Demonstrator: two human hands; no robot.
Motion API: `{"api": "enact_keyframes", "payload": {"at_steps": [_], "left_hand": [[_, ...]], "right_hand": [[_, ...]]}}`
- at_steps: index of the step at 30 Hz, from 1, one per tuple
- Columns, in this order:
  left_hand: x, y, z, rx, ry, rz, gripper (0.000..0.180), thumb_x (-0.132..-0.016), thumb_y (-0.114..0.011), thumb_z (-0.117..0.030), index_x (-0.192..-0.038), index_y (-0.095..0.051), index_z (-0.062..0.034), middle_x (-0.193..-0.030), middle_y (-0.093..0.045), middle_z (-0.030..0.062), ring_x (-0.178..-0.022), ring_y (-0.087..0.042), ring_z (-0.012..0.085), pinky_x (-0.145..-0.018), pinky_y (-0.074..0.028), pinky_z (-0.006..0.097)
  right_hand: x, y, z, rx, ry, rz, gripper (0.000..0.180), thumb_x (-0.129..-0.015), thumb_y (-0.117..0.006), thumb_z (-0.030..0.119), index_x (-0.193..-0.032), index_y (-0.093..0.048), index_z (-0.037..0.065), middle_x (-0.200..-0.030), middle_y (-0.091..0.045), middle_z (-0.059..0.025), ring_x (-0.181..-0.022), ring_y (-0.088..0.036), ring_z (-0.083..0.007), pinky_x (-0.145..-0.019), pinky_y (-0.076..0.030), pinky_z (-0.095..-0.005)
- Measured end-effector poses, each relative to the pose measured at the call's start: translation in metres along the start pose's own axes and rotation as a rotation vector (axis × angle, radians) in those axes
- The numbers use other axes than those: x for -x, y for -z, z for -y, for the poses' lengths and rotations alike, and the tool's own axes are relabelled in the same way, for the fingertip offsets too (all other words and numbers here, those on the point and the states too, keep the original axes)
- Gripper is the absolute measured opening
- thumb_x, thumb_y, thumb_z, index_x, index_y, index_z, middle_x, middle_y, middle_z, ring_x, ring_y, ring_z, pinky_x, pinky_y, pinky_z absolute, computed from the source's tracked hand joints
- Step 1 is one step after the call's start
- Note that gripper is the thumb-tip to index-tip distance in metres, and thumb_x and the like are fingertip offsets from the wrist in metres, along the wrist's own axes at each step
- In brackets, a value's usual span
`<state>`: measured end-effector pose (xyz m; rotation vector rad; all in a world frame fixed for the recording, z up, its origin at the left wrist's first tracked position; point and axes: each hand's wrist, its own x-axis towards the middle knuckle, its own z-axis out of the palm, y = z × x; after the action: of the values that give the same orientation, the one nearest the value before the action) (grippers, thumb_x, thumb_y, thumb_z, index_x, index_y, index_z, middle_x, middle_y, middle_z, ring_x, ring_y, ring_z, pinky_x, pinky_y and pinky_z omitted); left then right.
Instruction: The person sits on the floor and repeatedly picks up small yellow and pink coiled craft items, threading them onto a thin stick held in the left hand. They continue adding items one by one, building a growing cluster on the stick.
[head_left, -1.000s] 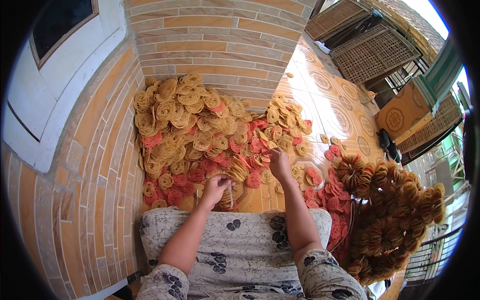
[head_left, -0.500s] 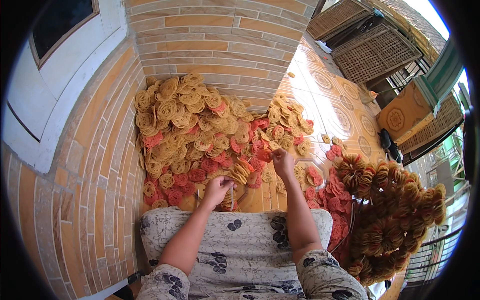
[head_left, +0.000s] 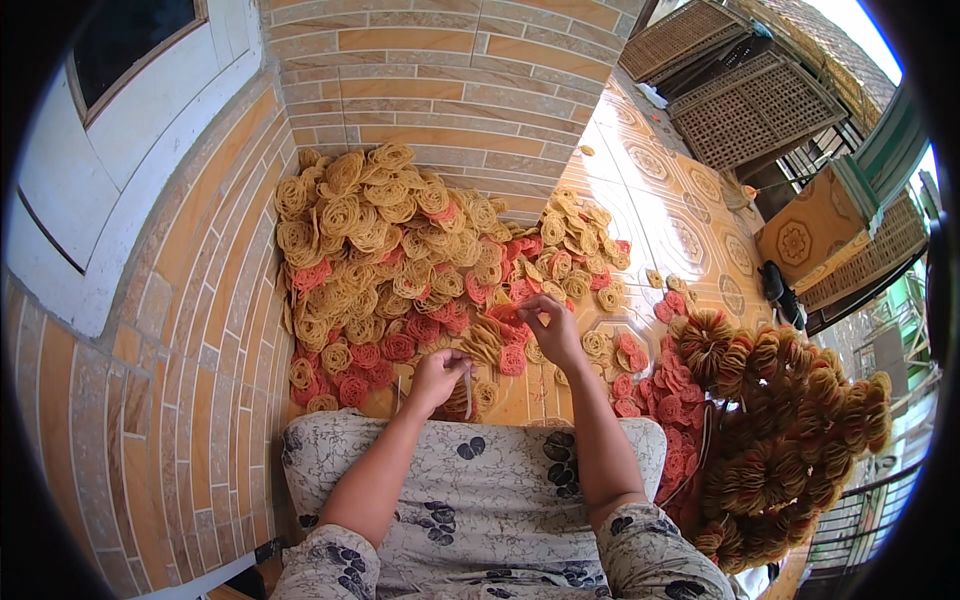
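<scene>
Discs of coiled strands (head_left: pixel 342 215), mostly yellow with red ones mixed in, lie heaped in the corner in front of you, spilling from the foot of the brick-patterned wall (head_left: pixel 430 88) towards your lap. Your two hands are apart, with the discs you are working on between and just beyond them. Your left hand (head_left: pixel 437 381) is low and to the left, its thumb and fingers closed on a pale strip (head_left: pixel 467 394) that hangs below the fingertips. Just beyond those fingertips sits a bunch of yellow discs (head_left: pixel 482 345), packed face to face and tilted; you cannot tell from here how it joins the strip. Your right hand (head_left: pixel 552 332) is farther out and to the right, fingers bent and fingertips drawn in beside a red disc (head_left: pixel 507 316) near the far end of that bunch; whether they grip it, you cannot tell. Under your forearms spreads pale cloth (head_left: pixel 470 500) with dark leaf-like prints, matching your sleeves. To your right, loose red discs (head_left: pixel 677 392) lie in a pile, and next to them stands a big mass of bundled discs (head_left: pixel 790 440), yellow-brown with red among them, in ring-like clusters. Beyond, sunlight falls across the patterned tile floor (head_left: pixel 690 190), with woven panels (head_left: pixel 757 110) at the upper right and dark footwear (head_left: pixel 780 290) near a tiled block (head_left: pixel 800 238). On your left is a white door (head_left: pixel 90 200).
</scene>
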<state>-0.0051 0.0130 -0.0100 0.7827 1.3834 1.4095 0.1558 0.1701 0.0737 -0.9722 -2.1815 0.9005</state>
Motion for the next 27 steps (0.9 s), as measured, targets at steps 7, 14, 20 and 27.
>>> {"api": "enact_keyframes", "payload": {"at_steps": [7, 14, 20, 27], "left_hand": [[0.001, -0.001, -0.005, 0.065, 0.036, -0.012, 0.012, -0.091, -0.058, -0.006, -0.098, -0.059, 0.0047, -0.090, -0.067, 0.0079, -0.085, -0.065, 0.0136, -0.077, -0.049, 0.025], [0.002, -0.001, -0.008, -0.095, -0.087, -0.023, 0.014, -0.092, -0.057, -0.007, -0.096, -0.058, 0.0066, -0.091, -0.068, 0.0099, -0.087, -0.066, 0.0144, -0.075, -0.049, 0.024], [0.004, -0.003, -0.011, -0.075, -0.079, -0.009, 0.014, -0.091, -0.058, -0.006, -0.096, -0.058, 0.0075, -0.091, -0.068, 0.0102, -0.088, -0.067, 0.0149, -0.075, -0.049, 0.024], [0.002, -0.001, -0.008, -0.110, -0.137, -0.014, 0.015, -0.091, -0.058, -0.007, -0.099, -0.059, 0.0051, -0.091, -0.069, 0.0102, -0.088, -0.067, 0.0156, -0.075, -0.049, 0.026]], "right_hand": [[0.006, -0.007, 0.004, -0.578, -0.058, 0.257, 0.021, -0.092, -0.060, 0.021, -0.101, -0.057, 0.002, -0.096, -0.066, -0.0075, -0.092, -0.059, -0.0123, -0.081, -0.047, -0.0295], [-0.002, -0.015, -0.005, -0.648, -0.136, 0.073, 0.022, -0.096, -0.053, 0.020, -0.099, -0.055, -0.001, -0.092, -0.066, -0.0051, -0.086, -0.059, -0.0075, -0.073, -0.045, -0.0237], [0.004, -0.010, 0.013, -0.215, -0.031, 0.029, 0.019, -0.096, -0.053, 0.017, -0.098, -0.056, -0.001, -0.083, -0.068, -0.0078, -0.079, -0.063, -0.0114, -0.071, -0.048, -0.0270], [0.003, -0.012, 0.026, -0.415, 0.048, 0.004, 0.018, -0.086, -0.061, 0.003, -0.103, -0.054, 0.000, -0.087, -0.068, -0.0098, -0.081, -0.065, -0.0149, -0.072, -0.050, -0.0281]]}}
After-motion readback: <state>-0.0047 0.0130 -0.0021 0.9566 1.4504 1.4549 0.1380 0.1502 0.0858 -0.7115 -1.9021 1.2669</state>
